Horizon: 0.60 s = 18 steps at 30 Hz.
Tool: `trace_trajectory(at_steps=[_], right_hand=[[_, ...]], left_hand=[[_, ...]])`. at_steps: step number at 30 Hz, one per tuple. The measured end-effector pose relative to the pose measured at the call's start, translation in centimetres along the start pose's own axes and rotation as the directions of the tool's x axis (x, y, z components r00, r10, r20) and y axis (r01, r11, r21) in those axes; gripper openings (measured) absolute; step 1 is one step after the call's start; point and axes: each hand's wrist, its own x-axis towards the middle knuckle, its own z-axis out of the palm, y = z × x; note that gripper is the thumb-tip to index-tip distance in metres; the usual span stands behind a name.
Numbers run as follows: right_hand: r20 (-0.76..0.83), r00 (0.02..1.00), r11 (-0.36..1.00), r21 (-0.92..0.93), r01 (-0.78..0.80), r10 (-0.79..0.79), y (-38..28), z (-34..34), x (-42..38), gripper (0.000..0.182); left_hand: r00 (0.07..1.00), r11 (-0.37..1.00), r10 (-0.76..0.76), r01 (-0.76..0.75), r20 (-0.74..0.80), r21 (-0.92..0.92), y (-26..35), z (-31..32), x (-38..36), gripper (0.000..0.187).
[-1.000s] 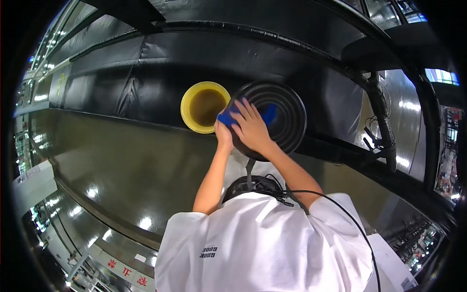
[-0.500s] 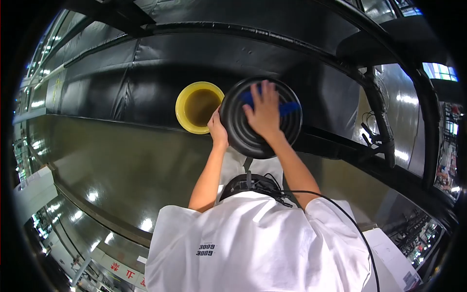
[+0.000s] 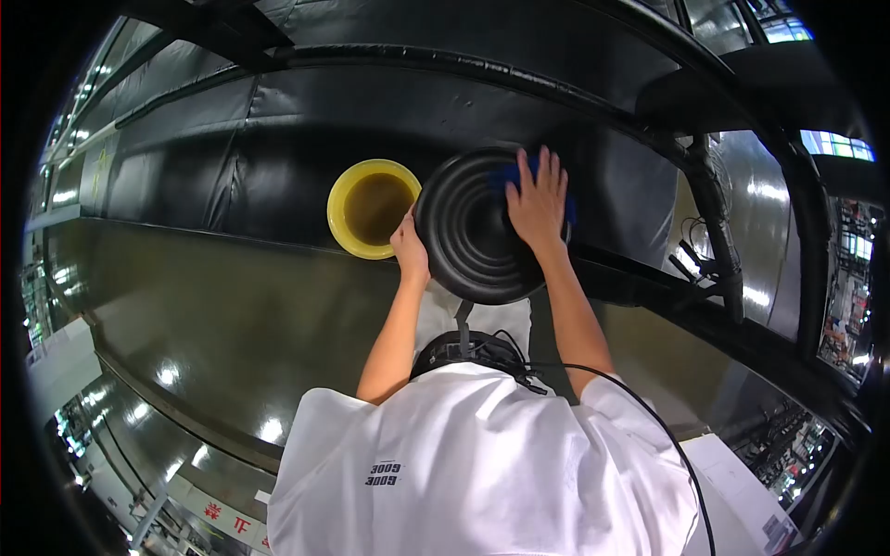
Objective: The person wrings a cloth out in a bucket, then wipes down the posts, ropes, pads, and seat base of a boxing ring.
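Observation:
A black round disc with raised concentric rings faces up in front of my body, at the middle of the head view. My left hand is closed on its left rim. On its upper right part my right hand lies flat, fingers stretched and spread, over a blue cloth. Most of the cloth is hidden beneath that hand. Just left of the disc stands a yellow bowl holding brownish liquid, close to my left fingers. What supports the disc from below is hidden.
Black sheeting covers the surface behind the bowl. A padded black bar crosses above it, and a dark post stands at right. White boxes are at lower right. A cable runs over my right shoulder.
My right hand has slid with the blue cloth from near the disc's middle towards its right edge. My left hand keeps its hold on the left rim.

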Motion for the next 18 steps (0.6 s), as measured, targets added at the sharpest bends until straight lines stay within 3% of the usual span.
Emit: trace_trajectory(at_steps=[3,5,6,7,9,10,12,13,15,17,18], right_hand=[[-0.07,0.977,0.959,0.188,0.212,-0.203,-5.2,2.5,4.9,0.049],[-0.129,0.913,0.839,0.363,0.406,-0.386,-9.7,3.0,4.9,0.033],[-0.098,0.878,0.807,0.358,0.471,-0.469,-11.6,3.8,3.8,0.028],[0.113,0.822,0.792,0.365,0.489,-0.559,-13.6,2.5,2.8,0.024],[0.341,0.716,0.791,0.312,0.526,-0.61,-15.4,4.2,-1.2,0.031],[0.343,0.719,0.796,0.31,0.52,-0.604,-15.4,3.3,-2.3,0.031],[0.099,0.808,0.77,0.388,0.506,-0.581,-14.0,0.7,-4.8,0.042],[0.098,0.809,0.771,0.384,0.507,-0.58,-12.8,-0.3,-5.8,0.042],[0.153,0.799,0.77,0.421,0.48,-0.582,-9.1,-2.4,-8.8,0.059],[0.245,0.823,0.837,0.357,0.415,-0.512,-3.7,-3.0,-12.3,0.069],[0.265,0.846,0.877,0.273,0.395,-0.463,-0.8,-3.5,-13.3,0.071]], left_hand=[[1.0,1.0,0.021,-0.021,0.022,-0.019,-1.3,-1.0,0.8,0.055],[0.982,0.954,-0.188,0.177,-0.024,-0.244,-2.8,-2.1,1.6,0.07],[0.993,0.981,-0.115,0.11,-0.023,-0.161,-3.7,-2.9,2.1,0.079],[0.974,0.901,-0.202,0.142,-0.106,-0.41,-0.8,-0.7,0.4,0.076],[0.957,0.627,-0.214,0.288,0.196,-0.724,-1.7,-3.1,0.5,0.074],[0.955,0.628,-0.219,0.295,0.2,-0.72,-2.5,-4.4,1.2,0.074],[0.946,0.678,-0.155,0.311,0.284,-0.666,-3.9,-6.2,1.9,0.073],[0.945,0.677,-0.152,0.312,0.288,-0.666,-2.3,-5.5,2.0,0.073],[0.882,0.776,-0.271,0.437,0.386,-0.454,2.3,-3.6,1.1,0.068],[0.88,0.856,-0.227,0.384,0.417,-0.345,3.1,-2.7,2.0,0.065],[0.924,0.976,-0.15,0.195,0.351,-0.096,4.0,-1.4,1.8,0.062]])
